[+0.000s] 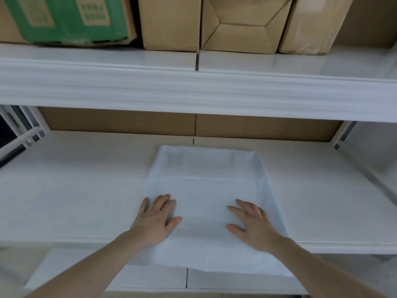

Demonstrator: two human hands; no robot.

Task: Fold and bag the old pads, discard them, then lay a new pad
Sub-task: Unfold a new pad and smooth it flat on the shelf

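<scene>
- A pale blue-white pad (206,190) lies spread flat on a white shelf (75,190), in the lower middle of the frame; its near edge hangs past the shelf's front edge.
- A straight crease runs across the pad, just above the middle of the frame's lower half.
- The left hand (156,218) rests palm down on the pad's left side, fingers straight and spread, thumb pointing towards the centre.
- The right hand (251,224) rests palm down on the pad's right side, fingers also straight and fanned, thumb pointing inward.
- Both hands lie flat and well apart; neither curls round or pinches anything.
- Both bare forearms reach up from the bottom corners of the frame.
- Across the top of the frame, an upper shelf (193,91) carries a green-printed box (64,18) at upper left and plain cardboard boxes (236,24) to its right.
</scene>
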